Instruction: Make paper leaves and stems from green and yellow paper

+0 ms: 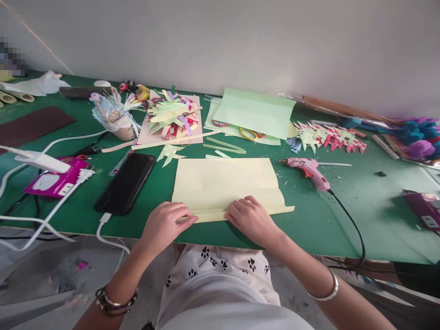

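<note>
A pale yellow sheet of paper (223, 181) lies flat on the green table (343, 211), its near edge folded up into a narrow strip. My left hand (165, 224) has its fingers curled and pinched on the folded strip at its left end. My right hand (250, 217) presses down on the same fold a little right of the middle, fingers bent and close together. Both wrists carry bracelets.
A black phone (125, 182) on a white cable lies left of the sheet. A pink glue gun (309, 168) with a black cord rests to the right. Behind are cut paper strips (173, 114), a green folded sheet (254, 112), a power strip (57, 181) and a decorated jar (115, 114).
</note>
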A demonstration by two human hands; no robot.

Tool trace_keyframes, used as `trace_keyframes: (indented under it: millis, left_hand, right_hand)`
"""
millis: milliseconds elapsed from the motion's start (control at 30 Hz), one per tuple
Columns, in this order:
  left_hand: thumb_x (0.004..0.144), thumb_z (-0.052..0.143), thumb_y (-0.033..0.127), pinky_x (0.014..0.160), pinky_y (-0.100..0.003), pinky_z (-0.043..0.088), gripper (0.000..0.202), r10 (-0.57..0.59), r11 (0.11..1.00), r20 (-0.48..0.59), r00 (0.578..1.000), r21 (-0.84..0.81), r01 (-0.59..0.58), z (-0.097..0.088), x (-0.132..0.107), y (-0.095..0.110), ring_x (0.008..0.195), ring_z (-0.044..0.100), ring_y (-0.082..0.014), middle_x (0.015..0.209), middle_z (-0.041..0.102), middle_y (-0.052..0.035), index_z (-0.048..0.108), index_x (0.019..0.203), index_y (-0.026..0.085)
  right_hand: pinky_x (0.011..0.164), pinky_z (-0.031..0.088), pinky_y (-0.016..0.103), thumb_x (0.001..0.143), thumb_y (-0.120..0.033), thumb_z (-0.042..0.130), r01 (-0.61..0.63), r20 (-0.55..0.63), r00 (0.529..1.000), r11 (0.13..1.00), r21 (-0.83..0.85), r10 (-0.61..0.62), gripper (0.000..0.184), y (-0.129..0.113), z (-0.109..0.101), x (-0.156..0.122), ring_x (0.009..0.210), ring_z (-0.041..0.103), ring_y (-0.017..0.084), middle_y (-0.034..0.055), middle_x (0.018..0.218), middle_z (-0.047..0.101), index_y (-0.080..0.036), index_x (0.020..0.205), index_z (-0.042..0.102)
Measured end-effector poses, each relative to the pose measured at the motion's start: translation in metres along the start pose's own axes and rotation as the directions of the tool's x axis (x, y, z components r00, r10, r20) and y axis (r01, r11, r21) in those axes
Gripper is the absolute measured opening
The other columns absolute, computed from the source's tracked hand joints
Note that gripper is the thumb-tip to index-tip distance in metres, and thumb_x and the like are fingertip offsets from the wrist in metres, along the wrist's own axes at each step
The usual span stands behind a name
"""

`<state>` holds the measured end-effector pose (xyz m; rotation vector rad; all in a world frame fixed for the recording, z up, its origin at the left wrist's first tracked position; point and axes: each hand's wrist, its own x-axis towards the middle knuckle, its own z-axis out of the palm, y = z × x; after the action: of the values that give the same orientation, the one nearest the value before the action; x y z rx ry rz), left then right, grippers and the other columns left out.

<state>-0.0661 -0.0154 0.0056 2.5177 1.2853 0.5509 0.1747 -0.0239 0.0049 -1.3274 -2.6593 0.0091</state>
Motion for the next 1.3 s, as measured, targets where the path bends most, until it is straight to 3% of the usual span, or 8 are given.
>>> trace_keyframes:
  millis: [333, 500, 800, 967, 1100, 1167, 1300]
  left_hand:
    - [0.087, 0.048, 0.037, 0.057, -0.025, 0.033, 0.032, -0.037, 0.987, -0.02, 0.999, 0.158, 0.039, 0.005, 0.001, -0.003, 0.053, 0.05, -0.01, 0.056, 0.057, 0.0034, 0.049, 0.06, 0.018]
    - [0.087, 0.049, 0.034, 0.057, -0.025, 0.033, 0.031, -0.069, 0.981, -0.041, 0.997, 0.179, 0.075, 0.007, 0.001, -0.002, 0.051, 0.049, -0.0098, 0.056, 0.057, 0.0035, 0.049, 0.06, 0.018]
    - [0.087, 0.048, 0.034, 0.055, -0.025, 0.033, 0.029, -0.133, 0.975, -0.031, 0.991, 0.175, 0.137, 0.01, -0.001, 0.0, 0.054, 0.052, -0.0114, 0.059, 0.06, 0.0018, 0.051, 0.063, 0.019]
    - [0.087, 0.045, 0.035, 0.058, -0.025, 0.036, 0.024, -0.174, 0.974, -0.012, 0.985, 0.143, 0.173, 0.005, -0.006, -0.003, 0.06, 0.056, -0.0132, 0.069, 0.064, 0.0, 0.054, 0.072, 0.019]
    - [0.09, 0.039, 0.034, 0.054, -0.025, 0.036, 0.023, -0.201, 0.966, 0.016, 0.979, 0.167, 0.196, -0.006, -0.017, -0.012, 0.054, 0.052, -0.0129, 0.063, 0.057, 0.0004, 0.056, 0.084, 0.019]
    - [0.09, 0.038, 0.031, 0.055, -0.026, 0.039, 0.024, -0.174, 0.967, 0.008, 0.985, 0.189, 0.169, -0.01, -0.022, -0.015, 0.058, 0.054, -0.0141, 0.067, 0.057, -0.0016, 0.058, 0.088, 0.018]
    - [0.088, 0.037, 0.017, 0.07, -0.033, 0.045, 0.025, -0.054, 0.954, -0.055, 0.997, 0.292, 0.068, -0.006, -0.02, -0.003, 0.086, 0.059, -0.0225, 0.096, 0.06, -0.0102, 0.061, 0.097, 0.018]
  right_hand:
    - [0.059, 0.026, 0.026, 0.089, -0.028, 0.042, -0.136, -0.006, 0.99, 0.976, 0.171, 0.14, 0.026, 0.002, 0.008, -0.001, 0.057, 0.051, 0.01, -0.0016, 0.061, 0.058, -0.017, 0.07, 0.054]
    - [0.059, 0.025, 0.026, 0.089, -0.023, 0.04, -0.171, -0.087, 0.98, 0.979, 0.107, 0.181, 0.026, 0.001, 0.011, -0.003, 0.059, 0.048, 0.011, -0.0001, 0.064, 0.057, -0.017, 0.069, 0.054]
    - [0.058, 0.025, 0.027, 0.088, -0.019, 0.041, -0.216, -0.092, 0.97, 0.973, 0.082, 0.223, 0.025, 0.004, 0.014, -0.005, 0.059, 0.046, 0.011, -0.001, 0.063, 0.056, -0.018, 0.067, 0.054]
    - [0.058, 0.025, 0.027, 0.088, -0.021, 0.041, -0.226, -0.075, 0.97, 0.97, 0.089, 0.233, 0.025, 0.004, 0.015, -0.004, 0.061, 0.047, 0.011, -0.0001, 0.064, 0.056, -0.018, 0.067, 0.053]
    - [0.058, 0.026, 0.027, 0.088, -0.023, 0.041, -0.226, -0.075, 0.969, 0.969, 0.101, 0.234, 0.024, 0.004, 0.015, -0.004, 0.06, 0.047, 0.012, -0.0002, 0.064, 0.057, -0.018, 0.068, 0.054]
    - [0.058, 0.026, 0.027, 0.088, -0.023, 0.041, -0.225, -0.073, 0.97, 0.969, 0.102, 0.233, 0.024, 0.004, 0.014, -0.004, 0.06, 0.047, 0.012, -0.0002, 0.064, 0.057, -0.018, 0.068, 0.054]
    - [0.058, 0.027, 0.027, 0.087, -0.023, 0.042, -0.219, -0.064, 0.972, 0.97, 0.108, 0.227, 0.023, 0.004, 0.013, -0.003, 0.059, 0.047, 0.012, 0.0, 0.064, 0.057, -0.018, 0.068, 0.053]
